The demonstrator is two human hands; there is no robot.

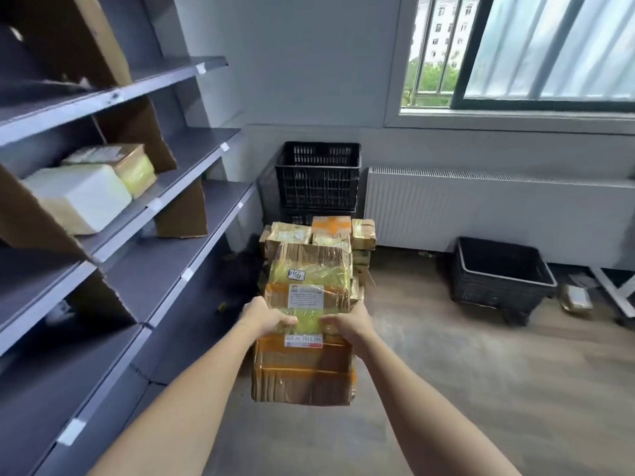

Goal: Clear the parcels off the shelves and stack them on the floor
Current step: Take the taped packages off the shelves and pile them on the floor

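A row of taped brown cardboard parcels (309, 266) is stacked on the floor beside the grey shelves (178, 187). My left hand (264, 317) and my right hand (350, 322) grip the two sides of a small taped parcel (305, 304) with a white label, resting on top of a larger brown box (302, 372) nearest me. On a middle shelf at the left remain a white parcel (79, 197) and a brown taped parcel (127, 166) behind it.
Brown cardboard dividers (137, 132) stand on the shelves. Black plastic crates (318, 176) are stacked in the corner behind the parcels. A white radiator (481, 214) runs under the window. A black bin (498, 273) and a small parcel (577, 297) sit on the wooden floor at right.
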